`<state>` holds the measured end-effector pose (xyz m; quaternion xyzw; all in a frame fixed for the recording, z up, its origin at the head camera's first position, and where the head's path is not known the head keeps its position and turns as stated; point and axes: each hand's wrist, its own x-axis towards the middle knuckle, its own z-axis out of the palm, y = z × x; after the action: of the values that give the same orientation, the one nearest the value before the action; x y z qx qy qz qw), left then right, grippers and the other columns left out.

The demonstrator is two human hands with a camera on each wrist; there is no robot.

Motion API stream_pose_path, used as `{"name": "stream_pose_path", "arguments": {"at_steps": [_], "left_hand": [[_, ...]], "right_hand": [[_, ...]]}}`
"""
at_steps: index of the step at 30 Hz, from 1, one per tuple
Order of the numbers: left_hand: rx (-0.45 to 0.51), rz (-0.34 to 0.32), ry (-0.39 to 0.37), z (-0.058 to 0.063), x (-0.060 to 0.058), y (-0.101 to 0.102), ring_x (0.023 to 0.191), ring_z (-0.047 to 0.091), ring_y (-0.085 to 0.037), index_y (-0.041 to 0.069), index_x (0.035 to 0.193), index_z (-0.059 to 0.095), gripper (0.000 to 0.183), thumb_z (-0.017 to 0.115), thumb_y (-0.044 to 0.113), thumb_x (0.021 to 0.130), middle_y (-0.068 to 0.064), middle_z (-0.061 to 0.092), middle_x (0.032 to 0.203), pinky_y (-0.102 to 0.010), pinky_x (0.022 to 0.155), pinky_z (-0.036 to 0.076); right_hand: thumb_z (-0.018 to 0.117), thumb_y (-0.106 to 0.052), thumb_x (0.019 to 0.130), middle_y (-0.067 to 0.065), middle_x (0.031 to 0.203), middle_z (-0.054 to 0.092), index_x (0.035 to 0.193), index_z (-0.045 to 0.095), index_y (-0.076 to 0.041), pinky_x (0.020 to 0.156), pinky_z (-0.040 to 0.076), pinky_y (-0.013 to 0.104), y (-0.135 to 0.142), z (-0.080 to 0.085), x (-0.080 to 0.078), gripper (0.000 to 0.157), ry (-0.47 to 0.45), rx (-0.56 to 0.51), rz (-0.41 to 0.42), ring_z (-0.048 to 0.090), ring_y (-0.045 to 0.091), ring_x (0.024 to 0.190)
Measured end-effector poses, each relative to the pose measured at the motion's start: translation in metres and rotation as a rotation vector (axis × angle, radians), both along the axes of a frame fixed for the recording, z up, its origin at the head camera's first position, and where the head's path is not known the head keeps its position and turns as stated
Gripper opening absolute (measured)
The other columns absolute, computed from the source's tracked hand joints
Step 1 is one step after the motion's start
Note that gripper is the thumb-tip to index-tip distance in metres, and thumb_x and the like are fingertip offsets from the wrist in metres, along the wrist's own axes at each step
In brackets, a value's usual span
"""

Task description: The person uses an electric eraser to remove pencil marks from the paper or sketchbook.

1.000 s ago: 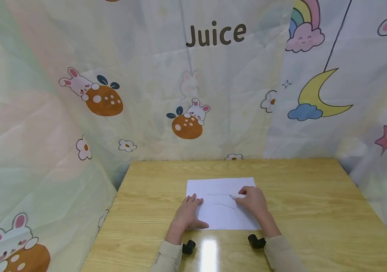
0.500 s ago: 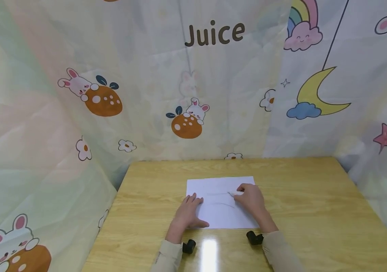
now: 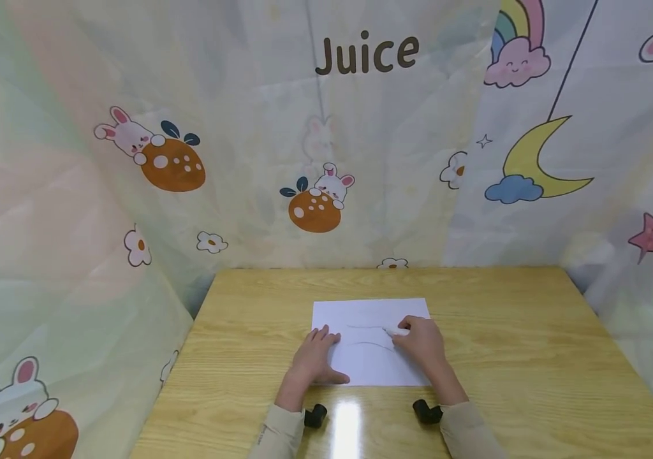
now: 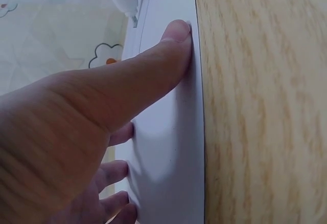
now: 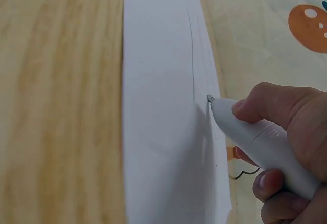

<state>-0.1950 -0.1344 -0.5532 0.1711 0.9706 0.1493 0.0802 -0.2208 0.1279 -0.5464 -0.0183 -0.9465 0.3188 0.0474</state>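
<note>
A sheet of white paper [image 3: 369, 373] lies on the wooden table, marked with two thin, roughly sideways lines. My left hand [image 3: 314, 357] rests on its left part, fingers spread and thumb near the front edge. In the left wrist view the thumb [image 4: 173, 35] presses close to that edge. My right hand [image 3: 423, 343] grips a thick white pen-shaped tool [image 5: 255, 137] between thumb and fingers. Its small metal tip [image 5: 210, 98] is right at the paper, by the right end of the farther line. The nearer line [image 3: 369, 344] curves down to the right.
The wooden table [image 3: 533, 357] extends around the sheet on all sides. Behind and beside it hangs a printed cloth backdrop [image 3: 246, 159] with rabbits, flowers and a moon. Black wrist-camera mounts [image 3: 316, 416] sit at both wrists.
My right hand and the tool's tip have shifted slightly left over the paper. The left hand stays in place on the sheet. The head view has moved a little.
</note>
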Motion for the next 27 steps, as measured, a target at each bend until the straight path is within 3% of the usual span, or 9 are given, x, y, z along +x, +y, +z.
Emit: {"name": "stream_pose_path", "arguments": {"at_steps": [23,27], "left_hand": [[0.011,0.01,-0.003,0.0033,0.0033,0.0027,0.137,0.031,-0.043,0.012,0.138,0.053,0.094,0.086,0.055,0.062,-0.019,0.035,0.151,-0.054,0.106,0.035],[0.01,0.006,-0.006,0.0038,0.0036,0.0032,0.137,0.031,-0.042,0.012,0.138,0.053,0.094,0.086,0.056,0.062,-0.019,0.035,0.151,-0.053,0.107,0.034]], "right_hand": [[0.08,-0.018,0.072,0.003,0.082,0.069,0.085,0.072,-0.006,0.067,0.053,0.04,0.0023,0.0055,-0.0053,0.019,-0.007,-0.011,0.076,0.06,0.02,0.074],[0.081,-0.017,0.071,0.003,0.081,0.068,0.083,0.072,-0.007,0.067,0.053,0.04,0.0033,0.0059,-0.0033,0.019,-0.021,-0.006,0.045,0.06,0.02,0.073]]}}
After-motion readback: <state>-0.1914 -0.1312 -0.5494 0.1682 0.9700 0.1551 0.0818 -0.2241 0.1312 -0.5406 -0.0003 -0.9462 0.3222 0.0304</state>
